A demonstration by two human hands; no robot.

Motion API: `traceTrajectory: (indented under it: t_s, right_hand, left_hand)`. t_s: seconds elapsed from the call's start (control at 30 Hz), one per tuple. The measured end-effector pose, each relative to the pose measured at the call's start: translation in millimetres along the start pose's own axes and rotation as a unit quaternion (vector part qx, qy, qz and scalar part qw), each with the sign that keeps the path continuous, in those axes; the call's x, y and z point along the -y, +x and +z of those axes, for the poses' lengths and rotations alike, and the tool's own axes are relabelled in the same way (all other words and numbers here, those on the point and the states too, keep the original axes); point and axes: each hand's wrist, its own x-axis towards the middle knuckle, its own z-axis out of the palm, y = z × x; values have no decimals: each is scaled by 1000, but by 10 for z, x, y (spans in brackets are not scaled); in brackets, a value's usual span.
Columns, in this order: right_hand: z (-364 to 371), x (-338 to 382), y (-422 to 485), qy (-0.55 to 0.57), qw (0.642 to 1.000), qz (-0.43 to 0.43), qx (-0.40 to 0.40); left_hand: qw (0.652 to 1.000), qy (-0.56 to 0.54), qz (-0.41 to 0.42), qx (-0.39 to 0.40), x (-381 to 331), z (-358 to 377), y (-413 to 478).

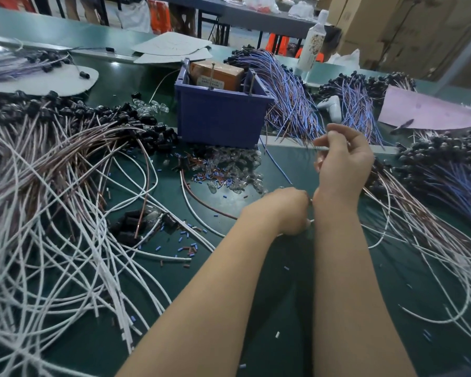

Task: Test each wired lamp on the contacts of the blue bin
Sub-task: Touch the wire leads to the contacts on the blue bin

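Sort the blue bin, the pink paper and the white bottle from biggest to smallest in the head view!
1. bin
2. paper
3. bottle
The bottle stands farther back, so it looks smaller.

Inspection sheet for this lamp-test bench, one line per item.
Surface: green table, mostly covered.
Job's things: blue bin upright, nail contacts on its rim, brown box inside; wired lamps heaped left, behind and right.
Clutter: loose glass bulbs, sleeve offcuts, pink sheet, white bottle.
Hands: left hand curled on a thin wire; right hand raised, also pinching thin wire; neither at the bin.
Cables: white and brown leads sprawl left and front-right; blue leads right of the bin.
Surroundings: cardboard boxes, second table.
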Motion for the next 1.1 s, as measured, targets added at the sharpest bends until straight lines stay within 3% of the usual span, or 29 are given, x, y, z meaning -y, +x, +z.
traceTrajectory:
  t_s: [0.1,0.2,0.27,0.3,0.33,0.4,0.43,0.47,0.5,0.67,0.83,0.93,1.03,1.1]
  right_hand:
    - [-20,80,-22,48,998,-16,28]
    - [-70,169,-56,88,988,-24,127]
    - [-84,204,-77,29,977,4,211]
    - [-82,210,-84,-61,966,12,252]
    - [-80,207,-91,-200,934,3,297]
    - [-80,186,-121,-474,791,-7,386]
    - [-75,170,-152,-552,718,7,425]
    - [-63,149,-189,-584,674,24,452]
    - [-31,125,-228,-586,661,39,466]
    - [195,5,-422,-526,707,11,472]
    - [230,-42,-480,-411,674,70,610]
    - [220,-65,-501,-274,705,140,639]
    - [170,-75,-460,-101,738,254,617]
    - [125,-81,-423,-38,745,273,608]
  left_hand:
    - [997,-71,-12,-23,86,-211,-102]
    - [972,-195,-44,-120,263,-477,-228]
    - [929,-291,-80,-213,386,-586,-315]
    - [903,-326,-94,-264,446,-615,-340]
    - [873,-360,-104,-313,510,-630,-346]
    - [803,-429,-121,-395,591,-647,-353]
    - [772,-457,-130,-422,614,-650,-353]
    - [744,-481,-137,-443,633,-649,-351]
    - [718,-507,-140,-456,645,-646,-350]
    - [607,-632,-151,-457,702,-635,-332]
    - [487,-747,-143,-429,751,-660,-352]
    - [468,-769,-129,-416,756,-683,-377]
    - [474,-767,-118,-417,741,-726,-416]
    - [480,-760,-109,-423,734,-759,-439]
